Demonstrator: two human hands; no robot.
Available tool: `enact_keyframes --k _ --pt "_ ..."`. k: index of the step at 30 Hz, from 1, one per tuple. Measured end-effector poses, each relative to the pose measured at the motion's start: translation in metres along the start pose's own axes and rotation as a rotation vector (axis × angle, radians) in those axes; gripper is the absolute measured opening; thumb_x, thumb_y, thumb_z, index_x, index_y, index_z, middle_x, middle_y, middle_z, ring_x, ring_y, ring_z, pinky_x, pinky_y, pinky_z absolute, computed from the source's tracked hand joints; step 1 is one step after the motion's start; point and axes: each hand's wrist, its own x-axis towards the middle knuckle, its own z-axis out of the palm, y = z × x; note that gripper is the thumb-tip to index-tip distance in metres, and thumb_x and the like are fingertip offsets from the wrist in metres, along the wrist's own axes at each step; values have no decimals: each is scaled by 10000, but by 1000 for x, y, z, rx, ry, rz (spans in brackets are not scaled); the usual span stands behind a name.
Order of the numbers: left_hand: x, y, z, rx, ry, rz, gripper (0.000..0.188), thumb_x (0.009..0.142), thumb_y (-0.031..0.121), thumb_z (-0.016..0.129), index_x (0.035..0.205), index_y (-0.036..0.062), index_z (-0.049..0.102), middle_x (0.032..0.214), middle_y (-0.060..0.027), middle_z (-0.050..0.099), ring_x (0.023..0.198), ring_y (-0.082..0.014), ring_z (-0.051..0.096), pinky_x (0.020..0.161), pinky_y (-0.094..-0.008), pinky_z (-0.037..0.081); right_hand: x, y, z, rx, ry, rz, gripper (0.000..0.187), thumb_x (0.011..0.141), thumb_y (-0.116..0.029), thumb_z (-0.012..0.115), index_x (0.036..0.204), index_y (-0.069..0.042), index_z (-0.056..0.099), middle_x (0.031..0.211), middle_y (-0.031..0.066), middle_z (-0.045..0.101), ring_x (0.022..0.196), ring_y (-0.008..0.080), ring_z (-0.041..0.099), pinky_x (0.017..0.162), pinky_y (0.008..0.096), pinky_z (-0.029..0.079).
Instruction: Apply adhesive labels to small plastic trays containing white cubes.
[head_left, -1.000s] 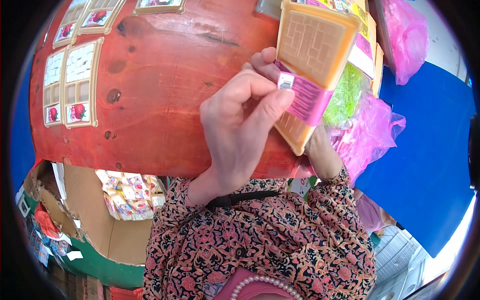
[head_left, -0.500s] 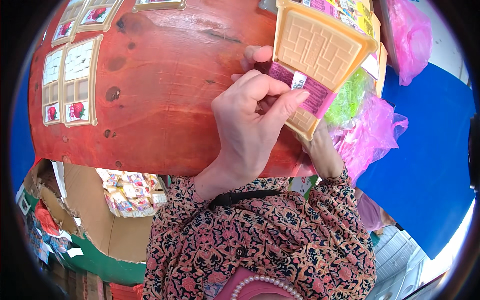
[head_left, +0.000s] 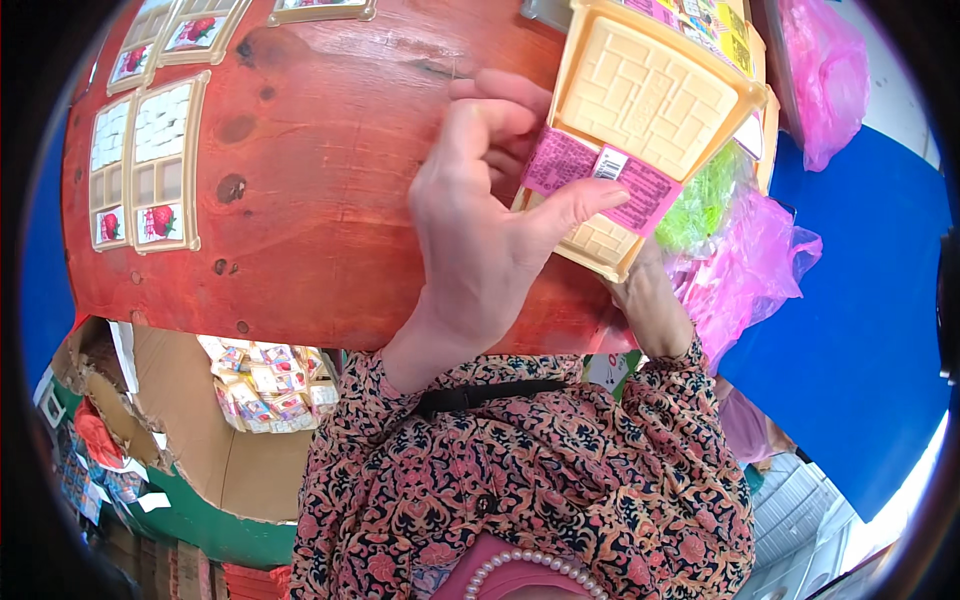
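A beige plastic tray (head_left: pixel 640 95) with a brick pattern on its underside is tilted up above the table's right part. Round its middle runs a pink label band (head_left: pixel 650 195) with a small white barcode patch. My left hand (head_left: pixel 475 205) lays its thumb flat on this label, while its bent fingers reach round the tray's left edge; their tips are partly hidden. From below and behind, my right hand (head_left: pixel 650 300) supports the tray. Only its wrist and back show, and its fingers are covered by the tray.
Filled trays with strawberry-picture labels (head_left: pixel 158 222) lie at the red wooden table's (head_left: pixel 320 200) left. Below left, a cardboard box (head_left: pixel 255 480) holds many small packs (head_left: pixel 265 385). Pink plastic bags (head_left: pixel 745 260), a green bag (head_left: pixel 700 205) and stacked colourful packs (head_left: pixel 735 45) crowd the right.
My left fingers have left their pinch near the barcode and moved to the tray's left edge. The thumb stays on the label. The tray has shifted slightly right.
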Motion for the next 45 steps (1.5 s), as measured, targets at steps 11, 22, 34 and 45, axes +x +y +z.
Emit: enact_keyframes --k 11,22,34,45 --pt "5 1 -23 -666 -133 -500 366 718 36 720 998 -78 514 880 -132 635 754 -119 626 644 -215 522 -2 -23 1 -204 170 -203 334 931 -219 453 1154 23 508 1012 108 607 931 184 586 833 326 481" --pt "-1 -4 -21 -922 -89 -473 242 840 71 584 1020 -43 472 961 -118 606 842 -108 591 752 -231 487 -14 -28 22 -1291 74 -841 439 637 -70 759 1044 -10 607 1093 118 508 1050 215 495 873 342 435" --pt "-4 -4 -24 -824 -141 -370 190 871 87 540 1004 -33 476 916 -93 600 799 -76 567 719 -209 472 -16 -42 16 -1157 -7 -554 211 651 -41 741 779 -29 575 869 50 533 836 156 500 777 272 386" --pt "-6 -6 -17 -824 -156 -410 181 889 117 544 975 -26 473 888 -81 595 771 -72 570 682 -205 485 -11 -54 12 -1170 -87 -507 180 620 -83 754 693 -59 592 712 -8 555 774 150 469 764 291 345"
